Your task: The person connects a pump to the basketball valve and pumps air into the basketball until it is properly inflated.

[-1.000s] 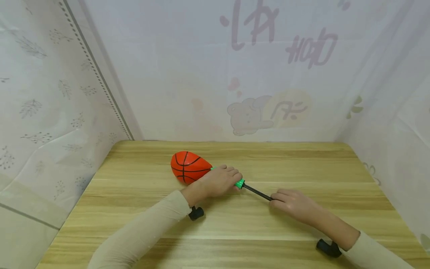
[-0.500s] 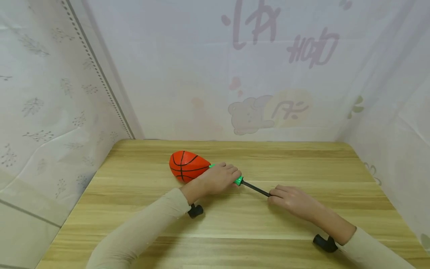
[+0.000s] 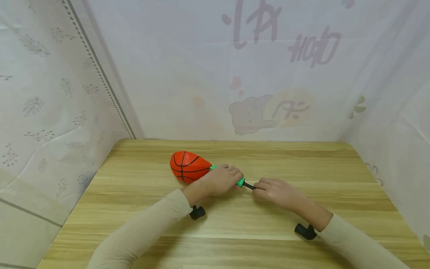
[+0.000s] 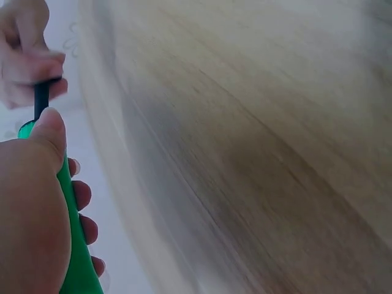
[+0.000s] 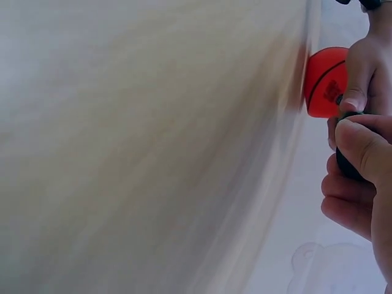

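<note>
An orange-red ball (image 3: 188,167) with black basketball lines bulges in a teardrop shape at the left of the head view. Its narrow end meets a green hand pump (image 3: 240,182). My left hand (image 3: 222,180) grips the pump's barrel, its fingers wrapped round the green tube (image 4: 81,269) in the left wrist view. A short length of black rod (image 3: 249,185) shows between the hands. My right hand (image 3: 279,193) holds the pump's black handle (image 5: 347,160), thumb and fingers curled round it. The joint between pump and ball is partly hidden by my left hand.
Both hands are above a wooden table (image 3: 215,250). Pale printed cloth (image 3: 188,74) hangs behind it and at both sides. A black wrist mount (image 3: 197,213) sits under the left wrist, another mount (image 3: 305,231) under the right.
My right hand has moved left and slightly up toward the left hand, so less of the pump's rod shows. The left hand and the ball have stayed nearly in place.
</note>
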A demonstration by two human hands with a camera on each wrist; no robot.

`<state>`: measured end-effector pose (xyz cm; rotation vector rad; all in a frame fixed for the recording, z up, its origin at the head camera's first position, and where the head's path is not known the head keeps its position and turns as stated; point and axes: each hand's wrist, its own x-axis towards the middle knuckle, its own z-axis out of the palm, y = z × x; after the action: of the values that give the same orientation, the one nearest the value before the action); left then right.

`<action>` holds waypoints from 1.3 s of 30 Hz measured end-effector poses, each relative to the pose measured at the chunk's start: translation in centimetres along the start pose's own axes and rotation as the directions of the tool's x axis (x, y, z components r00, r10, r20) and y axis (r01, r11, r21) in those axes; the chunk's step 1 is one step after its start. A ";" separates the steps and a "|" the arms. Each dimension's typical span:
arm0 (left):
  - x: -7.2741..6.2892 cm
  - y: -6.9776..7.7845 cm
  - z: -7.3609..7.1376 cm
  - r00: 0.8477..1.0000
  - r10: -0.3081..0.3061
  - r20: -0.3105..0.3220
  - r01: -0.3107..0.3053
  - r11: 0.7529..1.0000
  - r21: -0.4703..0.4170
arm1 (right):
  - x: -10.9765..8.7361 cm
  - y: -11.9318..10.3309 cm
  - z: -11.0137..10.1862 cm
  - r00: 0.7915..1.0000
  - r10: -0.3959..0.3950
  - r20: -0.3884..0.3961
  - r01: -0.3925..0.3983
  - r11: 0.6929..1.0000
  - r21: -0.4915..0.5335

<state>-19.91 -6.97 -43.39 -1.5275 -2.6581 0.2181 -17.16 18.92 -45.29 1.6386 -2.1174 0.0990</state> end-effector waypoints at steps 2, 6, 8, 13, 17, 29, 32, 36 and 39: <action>0.0 0.0 0.0 1.000 0.006 0.002 -0.006 1.000 0.007 | 0.5 0.1 0.3 1.000 0.001 -0.012 0.000 1.000 0.010; 0.0 0.0 0.0 1.000 0.009 0.010 -0.009 1.000 0.003 | 1.2 0.2 0.9 0.998 0.000 -0.056 0.002 0.999 0.033; -0.1 0.0 0.0 1.000 0.000 0.020 0.000 1.000 -0.002 | 1.3 0.2 1.1 0.997 0.002 -0.077 0.002 0.999 0.048; -0.5 -0.3 -0.3 1.000 0.002 0.028 -0.002 1.000 -0.007 | 0.9 -0.1 0.9 0.997 0.017 -0.078 -0.010 0.995 0.097; -0.6 -0.4 -0.3 1.000 -0.003 0.027 0.003 1.000 -0.013 | -0.4 -0.5 0.0 0.998 0.032 -0.061 -0.025 0.994 0.103; -0.7 -0.5 -0.2 1.000 0.009 -0.014 -0.010 1.000 -0.025 | -4.4 -1.5 -2.4 0.996 0.047 -0.077 -0.040 0.995 0.097; -0.6 -0.4 -0.1 1.000 0.014 -0.014 -0.015 0.999 -0.034 | -4.9 -1.8 -2.9 0.995 0.065 -0.069 -0.058 0.993 0.099; -0.4 -0.2 -0.1 1.000 0.012 -0.013 -0.013 0.999 -0.037 | -5.4 -1.9 -3.2 0.996 0.066 -0.064 -0.059 0.993 0.099; -0.1 0.0 0.0 1.000 0.003 -0.014 -0.004 1.000 -0.030 | -5.5 -1.7 -3.2 0.996 0.062 -0.060 -0.055 0.992 0.116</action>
<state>-19.86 -7.12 -43.36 -1.5368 -2.6600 0.1677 -13.60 24.46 -45.01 1.6150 -2.1467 0.2922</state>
